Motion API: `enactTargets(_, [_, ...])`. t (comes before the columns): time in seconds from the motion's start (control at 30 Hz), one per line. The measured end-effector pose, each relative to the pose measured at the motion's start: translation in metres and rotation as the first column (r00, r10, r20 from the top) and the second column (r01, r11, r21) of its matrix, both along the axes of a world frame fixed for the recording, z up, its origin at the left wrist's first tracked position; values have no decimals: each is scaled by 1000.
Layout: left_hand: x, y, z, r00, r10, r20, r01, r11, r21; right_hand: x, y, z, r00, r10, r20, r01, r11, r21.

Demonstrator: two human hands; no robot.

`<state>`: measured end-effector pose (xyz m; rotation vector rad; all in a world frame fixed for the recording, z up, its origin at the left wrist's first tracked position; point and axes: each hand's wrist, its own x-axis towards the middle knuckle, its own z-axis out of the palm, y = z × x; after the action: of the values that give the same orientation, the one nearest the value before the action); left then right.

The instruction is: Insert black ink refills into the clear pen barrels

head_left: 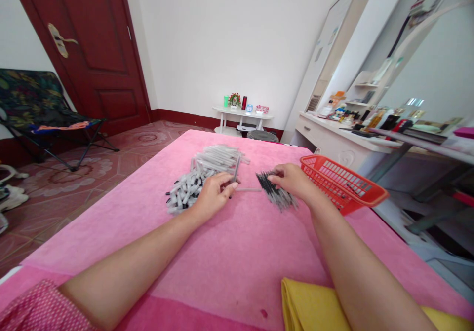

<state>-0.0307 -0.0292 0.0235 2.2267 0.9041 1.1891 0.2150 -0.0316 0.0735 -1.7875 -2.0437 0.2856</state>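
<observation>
My left hand (pixel 216 193) is closed, thumb against forefinger, on a slim clear pen barrel (pixel 236 168) that points up and away. Another clear barrel (pixel 249 189) lies flat just right of its fingertips. Beside and partly behind this hand is a heap of white pen caps (pixel 187 189) with black ends. Farther back is a stack of pale pen barrels (pixel 218 157). My right hand (pixel 291 179) reaches into a bundle of dark-tipped pen refills (pixel 276 193), its thumb and forefinger pinched on a refill there. The hand covers part of the bundle.
A red plastic basket (pixel 340 183) stands at the table's right edge, close to my right forearm. Folded yellow cloth (pixel 311 304) lies at the near right. A pink cloth (pixel 218 257) covers the table. Beyond are a dressing table (pixel 344 136) and a folding chair (pixel 40 109).
</observation>
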Motion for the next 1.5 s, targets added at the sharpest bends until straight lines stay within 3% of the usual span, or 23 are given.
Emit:
enactTargets(0.1, [2, -3, 0, 999, -31, -18, 31, 999, 35, -2, 1, -5, 1000, -6, 31, 6, 1000, 10])
enactTargets(0.17, [4, -5, -1, 997, -73, 3, 73, 997, -9, -7, 1, -9, 998, -2, 55, 0, 999, 36])
enactTargets(0.27, [5, -5, -1, 983, -111, 146, 136, 976, -168, -23, 0, -16, 996, 53, 73, -58, 996, 68])
enactTargets(0.37, [2, 0, 2, 937, -10, 349, 108, 960, -260, -47, -6, -25, 977, 213, 32, -214, 973, 81])
enactTargets(0.47, [-6, 9, 8, 867, 147, 475, -7, 959, -284, -75, -18, -30, 901, 432, -27, -428, 898, 101])
enactTargets(0.57, [-16, 20, 13, 809, 221, 545, -62, 954, -295, -100, -33, -32, 789, 614, -13, -608, 784, 128])
enactTargets(0.63, [-20, 26, 14, 780, 235, 580, -59, 951, -305, -112, -42, -32, 727, 686, 26, -684, 720, 119])
enactTargets(0.7, [-23, 29, 14, 758, 251, 602, -65, 947, -313, -121, -49, -33, 698, 713, 68, -716, 692, 96])
enactTargets(0.83, [-23, 30, 11, 750, 265, 606, -66, 942, -330, -129, -53, -38, 698, 701, 149, -715, 694, 84])
enactTargets(1.03, [-19, 25, 8, 823, 234, 518, -69, 946, -318, -131, -53, -41, 699, 687, 196, -711, 696, 98])
enactTargets(1.37, [-10, 18, 6, 894, 215, 393, -105, 953, -283, -147, -51, -54, 812, 515, 274, -569, 804, 175])
enactTargets(1.5, [-9, 14, 8, 905, 200, 375, -103, 959, -264, -133, -48, -53, 826, 511, 238, -551, 819, 156])
